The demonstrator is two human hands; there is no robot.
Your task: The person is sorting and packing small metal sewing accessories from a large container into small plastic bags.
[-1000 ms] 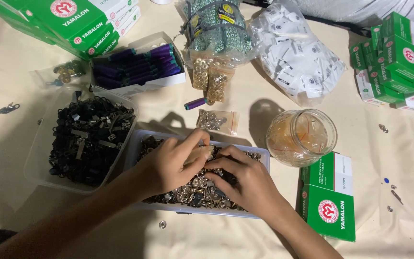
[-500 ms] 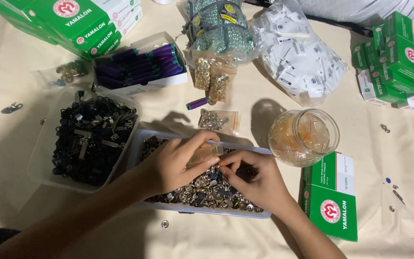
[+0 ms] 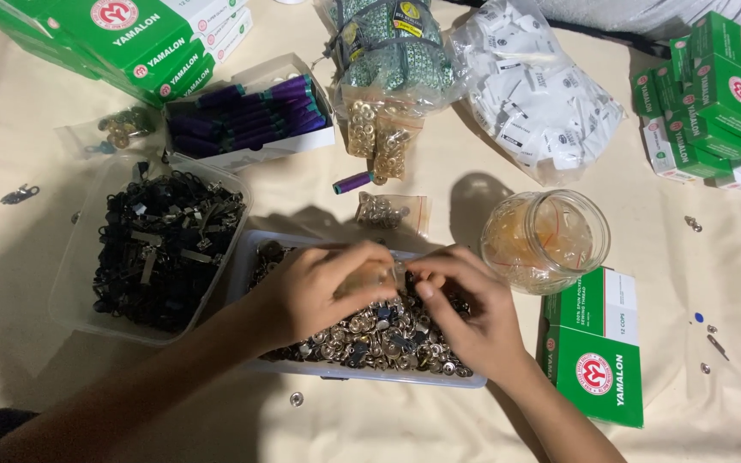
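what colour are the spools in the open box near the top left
Dark purple spools, lying in rows in a white open box; the head view shows them clearly.

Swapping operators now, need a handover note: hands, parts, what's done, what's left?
Left hand and right hand: both over the tray of silver snap buttons, fingertips meeting on something small; grip unclear.
Around it: tub of black clips to the left, glass jar to the right, small bag of buttons behind.
Done: cannot tell.
Left: tray is full of loose buttons.
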